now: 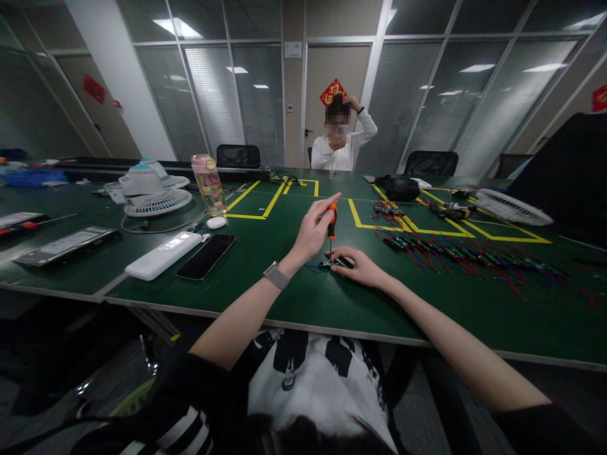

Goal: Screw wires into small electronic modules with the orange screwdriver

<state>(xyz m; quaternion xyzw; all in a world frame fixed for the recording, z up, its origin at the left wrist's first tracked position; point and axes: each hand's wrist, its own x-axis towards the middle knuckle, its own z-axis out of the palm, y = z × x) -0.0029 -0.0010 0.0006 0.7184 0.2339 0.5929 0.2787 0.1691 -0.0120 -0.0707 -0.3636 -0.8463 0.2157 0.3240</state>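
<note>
Green table [450, 309], glass partition walls with blinds [213, 95], ceiling light panels [177, 26]

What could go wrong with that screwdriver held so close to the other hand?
The left hand holds the screwdriver upright, its tip right beside the right hand, which presses on the small black part; a slip could jab the fingers. That part is only pinned against the green table, so it might skid or twist. The loose wired parts lie near the right forearm, which might drag them.
</note>
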